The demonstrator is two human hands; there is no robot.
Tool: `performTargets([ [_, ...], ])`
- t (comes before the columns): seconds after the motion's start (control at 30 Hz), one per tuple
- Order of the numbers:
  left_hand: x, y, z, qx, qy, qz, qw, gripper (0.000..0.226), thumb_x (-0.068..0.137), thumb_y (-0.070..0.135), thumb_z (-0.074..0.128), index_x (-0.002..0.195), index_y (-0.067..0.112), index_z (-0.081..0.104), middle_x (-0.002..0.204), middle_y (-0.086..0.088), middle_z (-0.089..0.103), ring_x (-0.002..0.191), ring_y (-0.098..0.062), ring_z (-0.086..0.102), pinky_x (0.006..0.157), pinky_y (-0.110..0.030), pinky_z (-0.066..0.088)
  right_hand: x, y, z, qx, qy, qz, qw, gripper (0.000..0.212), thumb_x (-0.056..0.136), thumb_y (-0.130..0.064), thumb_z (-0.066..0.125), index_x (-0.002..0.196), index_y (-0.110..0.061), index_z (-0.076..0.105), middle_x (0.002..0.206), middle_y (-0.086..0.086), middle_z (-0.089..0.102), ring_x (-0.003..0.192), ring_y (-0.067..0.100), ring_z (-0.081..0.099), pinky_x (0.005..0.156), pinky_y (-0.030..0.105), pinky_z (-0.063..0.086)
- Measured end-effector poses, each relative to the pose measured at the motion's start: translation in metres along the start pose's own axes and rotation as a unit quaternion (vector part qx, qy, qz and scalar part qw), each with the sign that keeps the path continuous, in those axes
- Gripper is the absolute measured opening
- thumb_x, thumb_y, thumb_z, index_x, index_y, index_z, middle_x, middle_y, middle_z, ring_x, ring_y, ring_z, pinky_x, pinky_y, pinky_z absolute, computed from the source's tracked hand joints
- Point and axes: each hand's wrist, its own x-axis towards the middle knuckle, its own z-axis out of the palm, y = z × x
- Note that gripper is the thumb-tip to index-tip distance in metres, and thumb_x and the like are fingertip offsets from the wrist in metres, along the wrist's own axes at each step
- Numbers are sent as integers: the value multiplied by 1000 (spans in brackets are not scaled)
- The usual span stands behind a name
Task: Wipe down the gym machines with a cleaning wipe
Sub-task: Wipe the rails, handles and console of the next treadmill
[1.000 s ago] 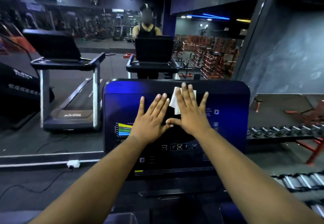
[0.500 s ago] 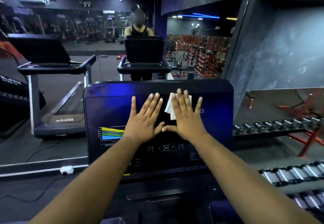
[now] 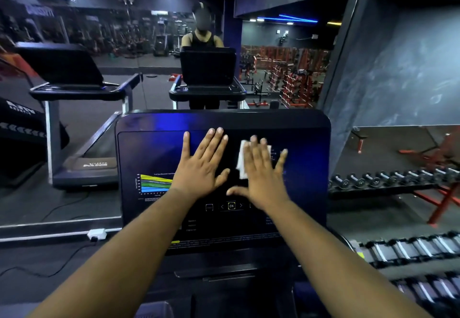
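Note:
A dark treadmill console (image 3: 306, 143) with a glossy screen fills the middle of the view; a coloured chart and an OK button row show on it. My left hand (image 3: 201, 166) lies flat on the screen with its fingers spread. To its right, my right hand (image 3: 263, 176) presses a white cleaning wipe (image 3: 241, 161) flat against the screen; the wipe's left edge and top right corner peek out from under the fingers. The two hands are a small gap apart.
A mirror wall ahead reflects a person behind the treadmill (image 3: 206, 73) and a second treadmill (image 3: 74, 88) at left. Dumbbell racks (image 3: 388, 181) stand to the right, with more dumbbells (image 3: 418, 245) lower right. A cable and socket (image 3: 97, 234) lie on the floor at left.
My right hand has slid the wipe down and to the right across the screen, away from my left hand. The camera view has shifted slightly.

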Motion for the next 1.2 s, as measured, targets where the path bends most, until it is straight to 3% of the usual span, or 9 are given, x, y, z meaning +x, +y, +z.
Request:
performTargets([
  [0.13, 0, 0, -3, 4, -13, -2, 1000, 83, 99, 60, 36, 163, 14, 10, 171, -5, 1, 158, -19, 1, 120, -69, 2, -10, 40, 7, -60, 12, -53, 997, 124, 71, -97, 21, 161, -17, -12, 169, 6, -15, 155, 27, -14, 109, 81, 9],
  [0.23, 1, 2, -5, 13, -25, -6, 1000, 82, 99, 60, 32, 164, 16, 8, 171, -5, -1, 158, -20, 0, 119, -70, -2, -2, 97, -11, -45, 18, 84, 995, 124, 74, -97, 20, 158, -15, -20, 167, 9, -24, 154, 29, -21, 111, 77, -11],
  [0.33, 3, 16, -5, 5, -18, 16, 1000, 83, 97, 58, 40, 163, 15, 14, 171, -6, 5, 158, -20, 5, 119, -70, 1, 0, 104, -23, 11, 31, 175, 984, 127, 75, -95, 25, 157, -12, -24, 165, 10, -29, 153, 28, -25, 109, 73, -16],
  [0.5, 5, 47, 2, -6, -27, 50, 998, 85, 96, 60, 41, 163, 15, 15, 171, -5, 4, 158, -19, 5, 120, -69, 2, -55, 45, 26, 21, -32, 53, 998, 132, 71, -98, 26, 161, -6, -5, 168, 16, -13, 156, 35, -9, 114, 78, 1],
  [0.6, -4, 56, 7, -3, -36, 56, 998, 85, 95, 60, 41, 163, 15, 15, 171, -5, 3, 158, -19, 3, 120, -68, -1, -96, 63, 51, 16, -61, 52, 997, 125, 74, -95, 21, 162, -8, -1, 170, 14, -6, 156, 33, 1, 110, 80, 13],
  [0.83, -7, 72, 10, -12, -52, 40, 998, 88, 96, 60, 42, 163, 13, 11, 171, -7, 0, 158, -21, 0, 120, -68, -5, -30, 116, -5, 25, -5, 174, 984, 128, 75, -96, 21, 157, -8, -23, 164, 12, -31, 152, 29, -27, 113, 76, -9],
  [0.97, -7, 74, 12, -17, -42, 37, 998, 88, 95, 61, 43, 163, 14, 12, 171, -7, 2, 158, -20, 2, 120, -69, -3, -14, 80, -11, 32, -6, 103, 994, 133, 71, -97, 26, 156, -8, -22, 162, 15, -34, 151, 32, -28, 114, 73, -13],
  [1.1, -13, 65, 11, -14, -43, 28, 999, 89, 96, 64, 43, 163, 14, 11, 171, -5, 1, 158, -19, 3, 121, -68, -2, -69, 58, 37, -8, -29, -28, 999, 129, 72, -97, 28, 161, -10, -6, 169, 13, -14, 156, 32, -10, 111, 78, 12],
  [1.2, -28, 45, 10, 3, -51, 20, 999, 89, 97, 69, 35, 163, 15, 9, 172, -5, 0, 158, -20, 2, 121, -68, -2, -78, 85, 43, -27, -32, -16, 999, 122, 74, -95, 19, 162, -14, -5, 170, 10, -8, 157, 29, -5, 108, 81, 14],
])
